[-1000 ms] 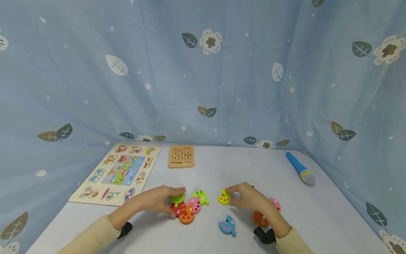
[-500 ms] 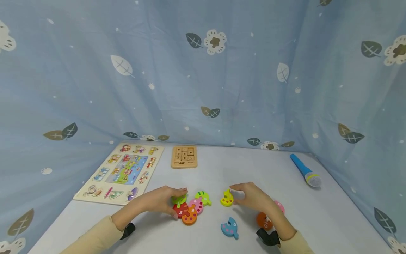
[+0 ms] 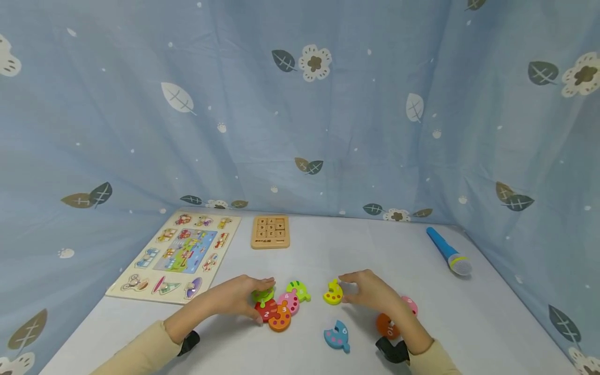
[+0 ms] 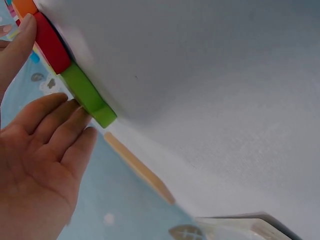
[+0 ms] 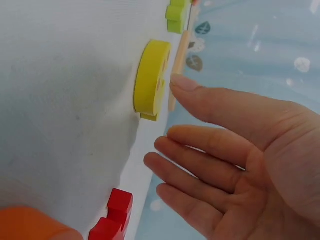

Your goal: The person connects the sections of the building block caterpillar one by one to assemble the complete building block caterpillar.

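One surface carries it all: the left hand, grip wide, rests against the linked pieces; the right hand, grip also wide, holds nothing. Barely a shift this past second, so the yellow piece stays unjoined, just beside the right fingertips.

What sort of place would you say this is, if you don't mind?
Probably a play area, judging by the numbered toy pieces, the picture board and the blue microphone on the white table.
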